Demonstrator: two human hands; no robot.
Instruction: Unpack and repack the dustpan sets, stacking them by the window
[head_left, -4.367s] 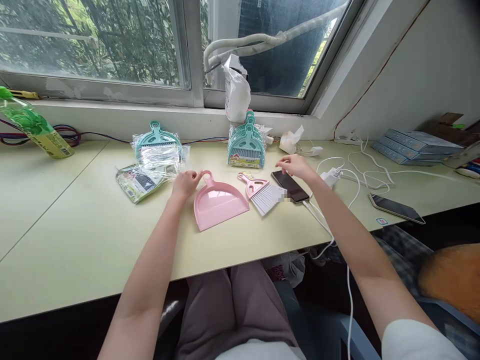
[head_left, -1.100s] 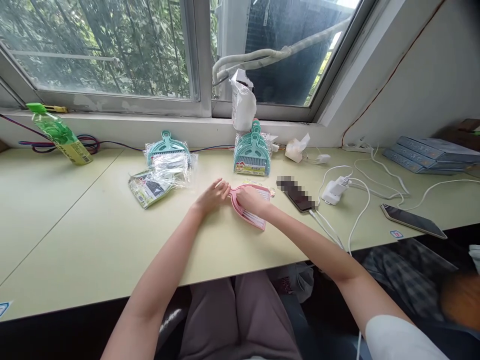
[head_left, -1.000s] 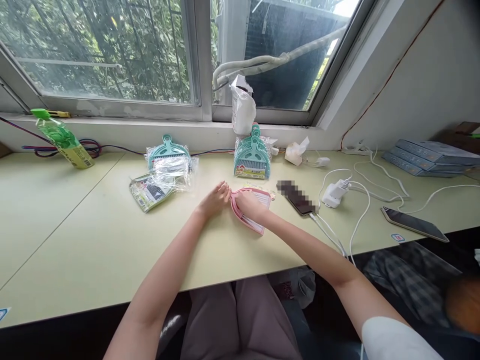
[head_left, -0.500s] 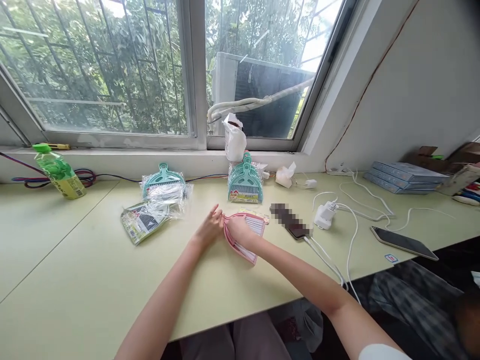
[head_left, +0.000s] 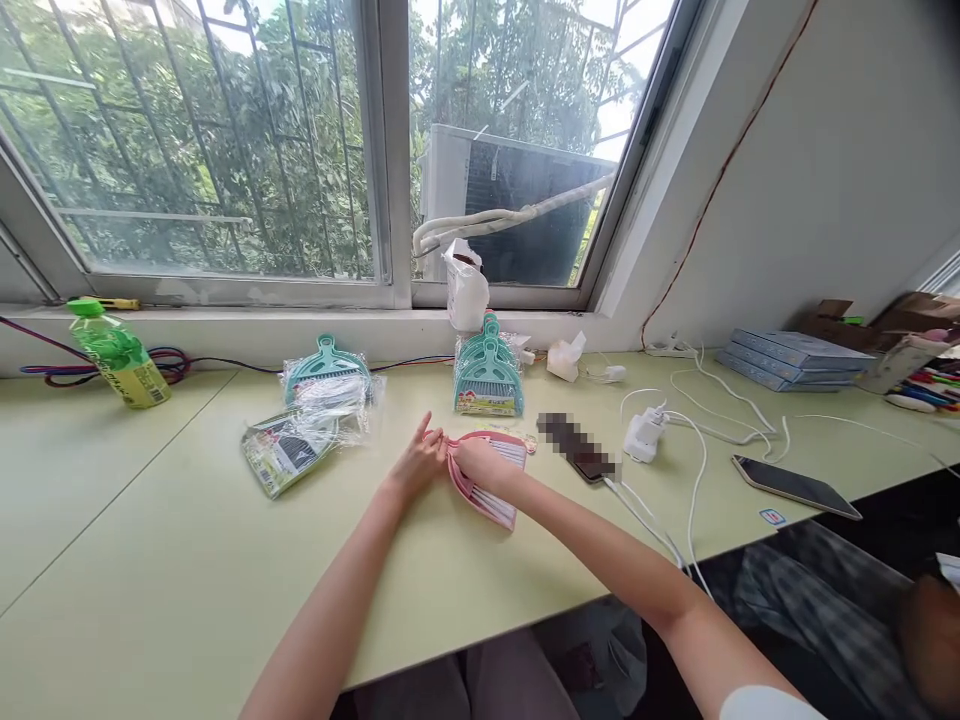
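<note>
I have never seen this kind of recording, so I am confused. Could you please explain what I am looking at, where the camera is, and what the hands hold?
There is no machine here: a person wears one camera on the head, and it looks forward and down, so both arms come in from the bottom edge. The left hand and the right hand meet at a pink dustpan set, gripping it at its handle end on the pale green table. Behind it stand teal dustpan sets in clear wrapping, and more wrapped ones lie to the left. A green bottle leans near the window. To the right are a blurred phone, a white charger with cables, and a second phone.
</note>
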